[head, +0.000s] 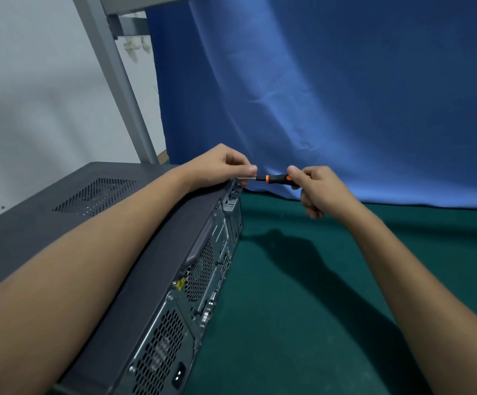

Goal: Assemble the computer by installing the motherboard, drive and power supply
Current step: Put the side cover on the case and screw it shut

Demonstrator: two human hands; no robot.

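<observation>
Right hand point(321, 192) curled round the black-and-orange handle of a screwdriver point(275, 178), thumb on top, tool held level and pointing left. Left hand point(223, 168) resting on the far upper corner of the computer case point(134, 252), thumb and fingertips pinching the bare metal shaft close to the handle. Tip of the shaft hidden behind those fingers; impossible to tell whether seated in a screw. Left forearm point(89, 266) lying along the closed top panel, covering part of it.

Case lying flat along the left side of the green tabletop point(288, 309), rear panel turned to the right, near end cut off by the lower edge of the view. Motherboard and drive shut inside, out of sight; only small ports point(207, 309) showing mid-panel, too blurred to identify. Power supply point(157, 354) at the near end, seen only as honeycomb mesh, with a mains socket point(179, 376) beside it. Vent holes point(97, 195) in the top panel toward the far left. Blue curtain point(345, 95) hanging at the far edge of the tabletop; grey metal post point(117, 81) and pale wall point(18, 95) beyond the far left corner.
</observation>
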